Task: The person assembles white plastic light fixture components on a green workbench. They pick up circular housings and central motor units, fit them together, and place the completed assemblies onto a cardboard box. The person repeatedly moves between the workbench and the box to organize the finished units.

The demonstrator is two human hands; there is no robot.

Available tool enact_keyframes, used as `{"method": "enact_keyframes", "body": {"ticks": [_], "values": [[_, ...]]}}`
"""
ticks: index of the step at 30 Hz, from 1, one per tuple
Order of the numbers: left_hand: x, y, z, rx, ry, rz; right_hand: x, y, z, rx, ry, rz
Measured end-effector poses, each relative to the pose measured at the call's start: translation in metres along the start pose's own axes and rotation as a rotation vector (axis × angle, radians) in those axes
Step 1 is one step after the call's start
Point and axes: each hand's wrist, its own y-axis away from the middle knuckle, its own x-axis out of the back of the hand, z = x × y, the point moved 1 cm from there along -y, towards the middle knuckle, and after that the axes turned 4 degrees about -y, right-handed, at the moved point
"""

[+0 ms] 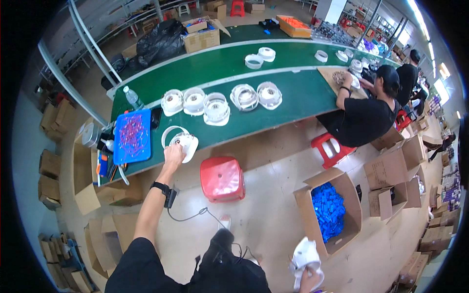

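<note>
My left hand [174,155] reaches to the near edge of the green workbench. Its fingers are bent and closed on a white round plastic housing [189,143], which has a clear ring [171,131] standing tilted at its far side. The fingertips are partly hidden. Low at the right, beside my body, my right hand [308,281] grips another white plastic housing [306,255] with a hollow, curved shape. Further along the bench stand several similar white housings with clear rings [216,108].
A blue tray [147,116] of pinkish wired parts lies left on the bench, near a clear bottle [132,97]. A red stool [221,177] stands before me. A carton [304,195] of blue pieces is to the right. A co-worker [364,117] sits further along the bench.
</note>
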Motion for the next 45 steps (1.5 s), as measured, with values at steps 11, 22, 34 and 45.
{"method": "enact_keyframes", "body": {"ticks": [11,22,34,45], "values": [[-0.081,-0.101,-0.022,-0.002,-0.211,-0.069,-0.115,-0.396,-0.4,0.739,-0.053,0.003],[0.196,-0.098,-0.002,0.45,0.779,-0.156,-0.264,-0.684,-0.575,0.83,0.157,-0.115],[0.119,-0.465,0.132,0.162,-0.183,-0.103,-0.293,-0.679,-0.582,0.891,0.229,-0.233],[-0.014,-0.634,0.184,0.242,0.105,0.0,-0.281,-0.679,-0.561,0.943,0.209,-0.382]]}}
